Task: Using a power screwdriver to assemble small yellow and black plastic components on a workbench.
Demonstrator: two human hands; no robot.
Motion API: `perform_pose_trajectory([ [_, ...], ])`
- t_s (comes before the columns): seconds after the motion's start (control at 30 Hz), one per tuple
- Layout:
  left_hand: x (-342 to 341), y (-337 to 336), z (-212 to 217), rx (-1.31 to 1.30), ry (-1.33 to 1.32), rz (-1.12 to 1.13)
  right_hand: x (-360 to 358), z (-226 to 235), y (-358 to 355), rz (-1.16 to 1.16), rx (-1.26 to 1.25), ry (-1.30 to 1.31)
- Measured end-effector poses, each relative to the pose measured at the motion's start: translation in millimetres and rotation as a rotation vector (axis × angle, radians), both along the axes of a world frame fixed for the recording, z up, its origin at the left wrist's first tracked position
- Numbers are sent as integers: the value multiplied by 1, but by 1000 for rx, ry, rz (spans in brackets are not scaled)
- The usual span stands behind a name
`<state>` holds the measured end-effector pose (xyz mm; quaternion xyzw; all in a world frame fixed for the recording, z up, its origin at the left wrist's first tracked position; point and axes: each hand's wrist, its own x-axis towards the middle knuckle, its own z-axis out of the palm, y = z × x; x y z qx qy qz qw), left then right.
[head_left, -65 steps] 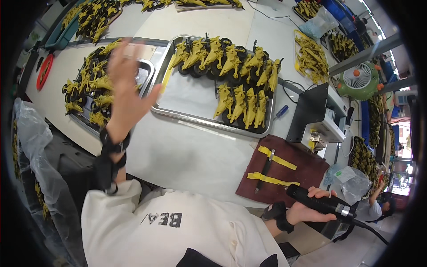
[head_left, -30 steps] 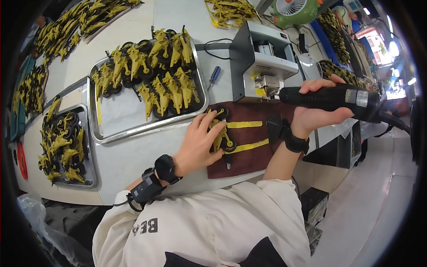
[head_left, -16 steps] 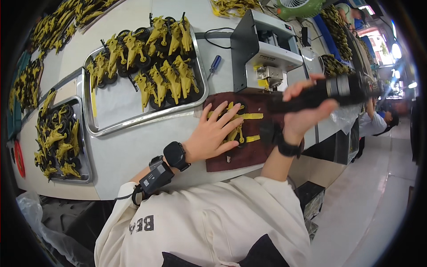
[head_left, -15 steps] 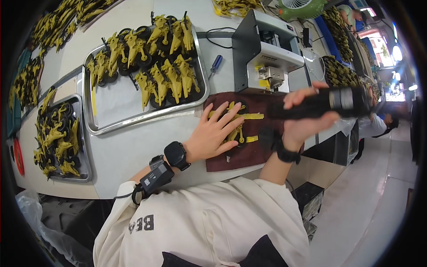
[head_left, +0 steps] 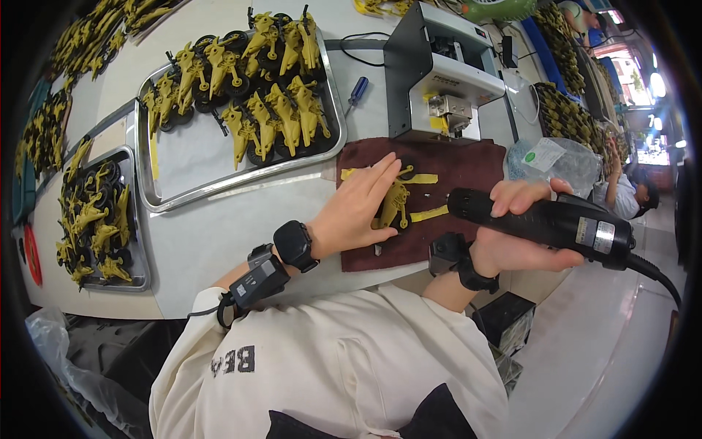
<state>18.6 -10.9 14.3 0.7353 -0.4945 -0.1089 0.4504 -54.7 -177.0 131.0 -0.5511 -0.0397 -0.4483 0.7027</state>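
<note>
Toy motorcycle (head_left: 395,205), set under the flat left hand (head_left: 357,208), looks unfinished; right of that hand, the right hand (head_left: 515,250) grips a black power driver (head_left: 545,221), tip clear.

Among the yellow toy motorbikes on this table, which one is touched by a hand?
The bike on the dark red cloth, partly covered by the left hand. Those in the large tray and small tray have no hand on them.
</note>
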Motion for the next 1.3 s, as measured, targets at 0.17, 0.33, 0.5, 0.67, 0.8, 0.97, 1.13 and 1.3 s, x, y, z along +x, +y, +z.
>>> perform_pose_trajectory([
  [0.17,-3,-2,-1,217,-227,135,12,-9,6,-21,17,33],
  [0.33,-2,0,-8,144,-226,120,23,-23,11,5,74,117],
  [0.5,0,1,-6,126,-190,110,30,-28,18,30,67,93],
  [0.67,0,1,-4,72,-156,136,34,-31,21,90,-37,49],
  [0.8,0,0,-7,92,-148,138,36,-33,26,77,-38,107],
  [0.97,0,1,-11,127,-119,129,40,-40,26,46,-64,179],
  [1.13,0,1,-11,129,-113,132,43,-46,27,61,-75,284],
  [1.3,-1,2,-15,102,-146,148,46,-59,31,113,-56,365],
])
